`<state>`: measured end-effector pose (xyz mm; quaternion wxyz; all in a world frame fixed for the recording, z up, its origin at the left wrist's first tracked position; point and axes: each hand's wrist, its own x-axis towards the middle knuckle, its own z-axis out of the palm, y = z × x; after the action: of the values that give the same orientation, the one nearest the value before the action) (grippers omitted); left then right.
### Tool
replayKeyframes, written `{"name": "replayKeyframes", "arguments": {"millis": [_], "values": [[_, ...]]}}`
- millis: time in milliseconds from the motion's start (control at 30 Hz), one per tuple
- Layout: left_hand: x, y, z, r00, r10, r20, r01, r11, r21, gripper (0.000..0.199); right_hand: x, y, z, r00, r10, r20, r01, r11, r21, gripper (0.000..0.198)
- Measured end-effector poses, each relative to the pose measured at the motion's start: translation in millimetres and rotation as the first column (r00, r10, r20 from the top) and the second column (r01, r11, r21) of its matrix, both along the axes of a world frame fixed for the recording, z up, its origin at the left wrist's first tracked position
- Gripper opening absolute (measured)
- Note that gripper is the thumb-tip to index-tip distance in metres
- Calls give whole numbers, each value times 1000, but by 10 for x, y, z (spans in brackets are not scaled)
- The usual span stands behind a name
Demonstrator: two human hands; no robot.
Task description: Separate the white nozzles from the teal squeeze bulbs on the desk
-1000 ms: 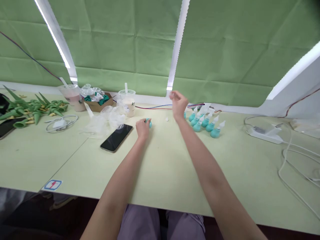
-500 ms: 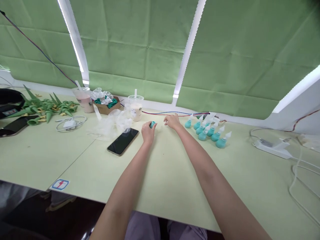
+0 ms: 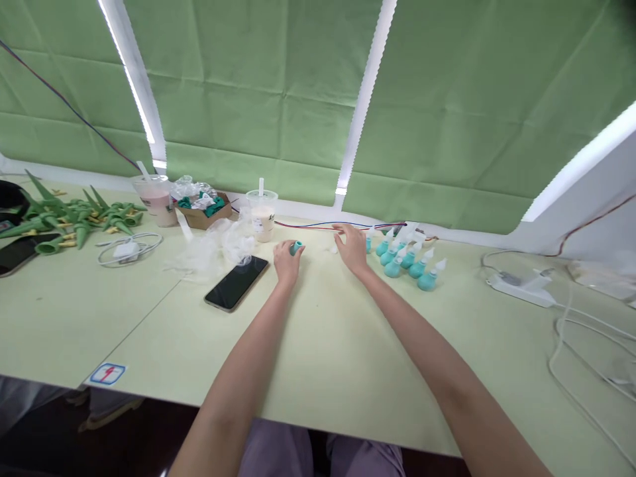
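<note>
Near the tabletop's (image 3: 318, 371) back edge the left hand (image 3: 285, 263) pinches a teal piece (image 3: 297, 248); the right hand's (image 3: 352, 249) fingers curve, parted. A pink-filled cup (image 3: 158, 211), a box (image 3: 197, 219) of green scraps (image 3: 215, 207) and a milky-filled cup (image 3: 263, 222) line that edge, below green blinds (image 3: 238, 79)

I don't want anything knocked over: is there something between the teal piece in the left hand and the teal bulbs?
Yes: the right hand is between the teal piece in the left hand and the teal bulbs. A small white piece shows near its fingertips.
</note>
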<state>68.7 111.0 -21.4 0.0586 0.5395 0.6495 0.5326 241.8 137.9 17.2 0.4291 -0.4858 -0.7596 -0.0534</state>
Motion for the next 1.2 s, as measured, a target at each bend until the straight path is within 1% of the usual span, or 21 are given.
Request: {"name": "replayKeyframes", "arguments": {"millis": [67,133,167,233,300,400,467,533,600,667,867,1000,1100,1200], "values": [[12,10,10,998,68,-5,-68,998,9,20,138,-328,-150,989,31,-141,-32,999,-1,25],[26,62,23,996,86,18,-86,996,-32,21,272,-580,-312,976,69,-205,-75,997,-25,27],[29,107,35,997,66,29,-64,996,-68,23,331,-662,-374,967,58,-248,-65,998,-22,28],[24,230,75,999,-5,45,12,988,-153,26,421,-741,-435,947,-35,-318,45,999,24,30],[7,377,129,997,-67,44,75,973,-219,27,482,-739,-421,922,-152,-355,191,978,79,33],[-16,589,204,994,-106,33,111,961,-253,26,578,-682,-346,878,-308,-366,375,918,127,34],[-10,701,225,994,-110,-15,102,962,-254,26,678,-642,-312,854,-373,-363,451,878,159,32],[18,784,213,993,-107,-39,95,965,-246,24,800,-605,-305,845,-407,-346,489,850,194,32],[57,842,178,992,-117,-43,104,967,-234,23,911,-571,-311,844,-433,-315,507,837,207,36],[92,880,136,990,-135,-46,122,968,-219,22,985,-544,-315,841,-460,-285,519,834,188,40],[92,931,64,983,-176,-51,164,970,-178,26,1044,-468,-314,801,-522,-295,560,826,58,46],[69,932,53,980,-193,-43,183,968,-172,24,1077,-394,-368,778,-543,-317,569,822,-10,47],[68,920,32,978,-202,-49,191,966,-173,24,1098,-351,-407,799,-504,-330,521,852,-39,42],[58,907,3,977,-202,-70,185,963,-194,29,1113,-329,-414,811,-434,-393,462,887,-26,39]]}}
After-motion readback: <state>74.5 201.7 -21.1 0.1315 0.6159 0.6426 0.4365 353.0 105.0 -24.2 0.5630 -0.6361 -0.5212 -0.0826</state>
